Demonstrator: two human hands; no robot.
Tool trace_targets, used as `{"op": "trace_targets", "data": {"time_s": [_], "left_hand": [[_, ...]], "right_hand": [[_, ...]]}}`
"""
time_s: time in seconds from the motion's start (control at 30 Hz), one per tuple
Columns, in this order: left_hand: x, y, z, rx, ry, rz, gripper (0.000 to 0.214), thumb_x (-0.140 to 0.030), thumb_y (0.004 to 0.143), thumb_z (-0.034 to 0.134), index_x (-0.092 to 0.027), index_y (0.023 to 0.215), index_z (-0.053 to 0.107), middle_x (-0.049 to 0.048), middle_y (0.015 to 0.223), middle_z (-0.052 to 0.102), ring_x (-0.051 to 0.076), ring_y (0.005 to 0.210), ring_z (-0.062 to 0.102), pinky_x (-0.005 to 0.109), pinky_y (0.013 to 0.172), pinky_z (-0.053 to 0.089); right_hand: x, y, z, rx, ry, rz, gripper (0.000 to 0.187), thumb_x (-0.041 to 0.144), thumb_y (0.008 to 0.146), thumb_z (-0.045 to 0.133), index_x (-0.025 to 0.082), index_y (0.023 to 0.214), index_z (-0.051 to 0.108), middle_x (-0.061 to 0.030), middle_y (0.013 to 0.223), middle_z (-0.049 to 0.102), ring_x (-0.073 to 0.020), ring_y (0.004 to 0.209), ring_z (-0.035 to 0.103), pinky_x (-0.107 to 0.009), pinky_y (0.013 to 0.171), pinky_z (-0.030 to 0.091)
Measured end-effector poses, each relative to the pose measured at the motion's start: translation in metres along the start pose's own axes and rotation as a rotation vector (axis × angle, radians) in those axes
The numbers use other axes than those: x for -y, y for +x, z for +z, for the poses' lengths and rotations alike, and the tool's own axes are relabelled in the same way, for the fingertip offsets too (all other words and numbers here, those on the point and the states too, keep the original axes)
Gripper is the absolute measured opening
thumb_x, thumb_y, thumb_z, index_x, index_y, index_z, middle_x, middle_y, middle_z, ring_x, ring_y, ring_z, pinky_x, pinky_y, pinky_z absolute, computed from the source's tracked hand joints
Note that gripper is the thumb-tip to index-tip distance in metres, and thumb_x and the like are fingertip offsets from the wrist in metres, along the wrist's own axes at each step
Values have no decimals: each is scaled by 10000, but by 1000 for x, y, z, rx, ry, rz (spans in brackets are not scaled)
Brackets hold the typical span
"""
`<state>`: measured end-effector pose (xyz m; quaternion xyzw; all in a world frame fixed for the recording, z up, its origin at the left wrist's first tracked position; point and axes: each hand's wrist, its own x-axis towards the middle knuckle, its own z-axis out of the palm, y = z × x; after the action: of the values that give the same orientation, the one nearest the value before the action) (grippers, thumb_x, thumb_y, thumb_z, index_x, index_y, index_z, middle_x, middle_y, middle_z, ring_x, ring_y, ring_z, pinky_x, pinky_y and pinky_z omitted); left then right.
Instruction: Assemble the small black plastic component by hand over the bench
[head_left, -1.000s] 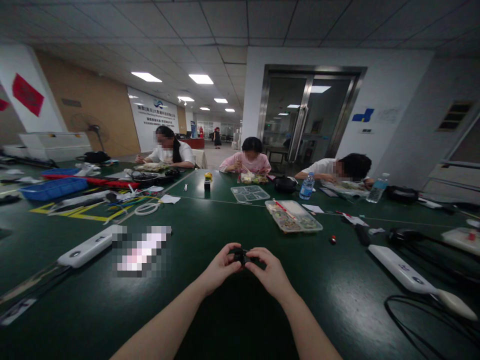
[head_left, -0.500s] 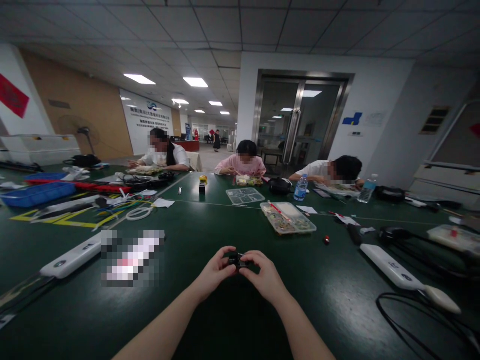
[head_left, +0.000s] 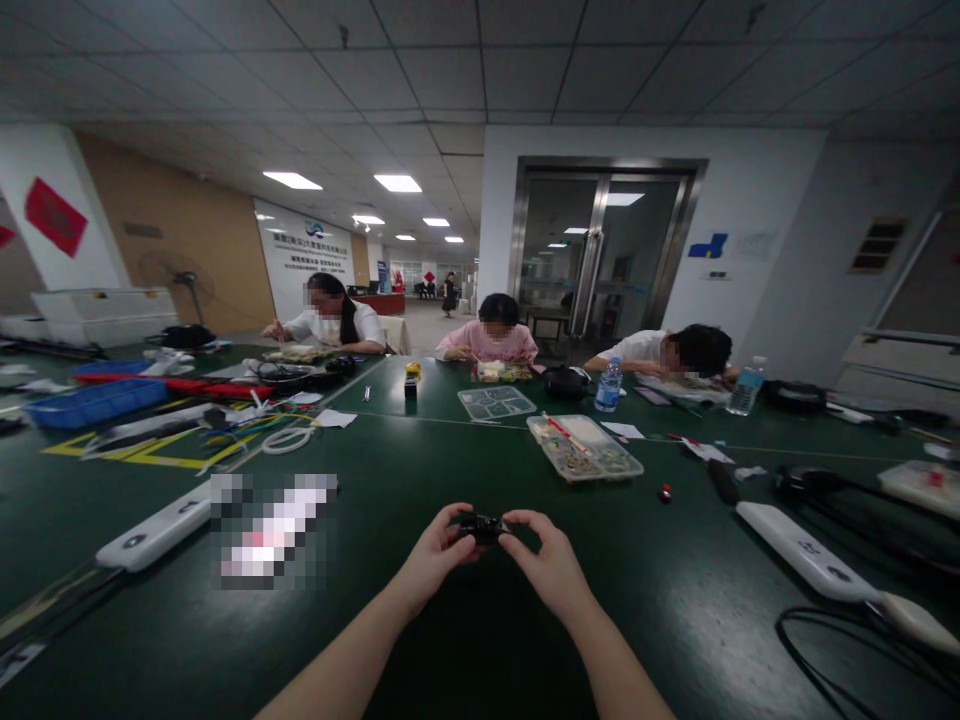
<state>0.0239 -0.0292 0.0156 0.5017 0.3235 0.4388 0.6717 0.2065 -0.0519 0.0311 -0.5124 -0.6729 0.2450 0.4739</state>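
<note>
Low over the near part of the green table (head_left: pixel 420 470), a small glossy black object (head_left: pixel 484 528) is held level between my two hands. It is too small and dark for me to tell its kind. My left hand (head_left: pixel 433 560) is closed on its left end, thumb below and fingers above. On the right end, the thumb and index finger of my right hand (head_left: pixel 553 565) pinch it. Fingertips cover both ends of the object.
A food container (head_left: pixel 581 450) with a red-topped stick lies ahead. White power strips (head_left: pixel 802 550) and cables lie at right and left. A water bottle (head_left: pixel 609 385), clear lid (head_left: pixel 496 402) and blue tray (head_left: pixel 97 402) stand farther off. Several people sit across the table.
The camera view has shifted slightly, so the surroundings sit lower. My hands are a little farther apart, and more of the black object shows between them.
</note>
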Motion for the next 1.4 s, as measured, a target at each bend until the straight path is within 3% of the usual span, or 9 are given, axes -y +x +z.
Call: {"op": "trace_targets", "data": {"time_s": [0.4, 0.8, 1.1, 1.4], "left_hand": [[-4, -1, 0, 5, 87, 2, 492, -252, 694, 638, -212, 1120, 394, 89, 986, 614, 200, 826, 608, 334, 735, 427], [-8, -3, 2, 7, 96, -2, 456, -229, 732, 593, -208, 1135, 379, 88, 997, 601, 193, 835, 604, 335, 747, 421], [-7, -2, 2, 25, 77, 15, 449, -224, 721, 616, -190, 1113, 401, 88, 943, 622, 203, 843, 614, 341, 753, 433], [-5, -2, 2, 67, 45, 28, 440, -232, 709, 635, -192, 1091, 419, 86, 978, 624, 210, 890, 610, 371, 818, 433]], "right_hand": [[-7, 1, -3, -87, 10, 33, 246, 272, 742, 525, 195, 967, 587, -56, 920, 641, -210, 892, 590, -356, 831, 453], [-11, 3, -9, -164, -3, 23, 260, 271, 719, 548, 185, 962, 578, -58, 905, 637, -207, 861, 592, -341, 799, 463], [-6, 3, -9, -88, -43, 43, 228, 316, 716, 584, 188, 904, 607, -53, 869, 647, -215, 855, 593, -374, 829, 442], [2, 0, -3, 3, 47, -88, 161, 238, 703, 622, 212, 860, 643, -43, 945, 608, -190, 942, 564, -345, 882, 422]]}}
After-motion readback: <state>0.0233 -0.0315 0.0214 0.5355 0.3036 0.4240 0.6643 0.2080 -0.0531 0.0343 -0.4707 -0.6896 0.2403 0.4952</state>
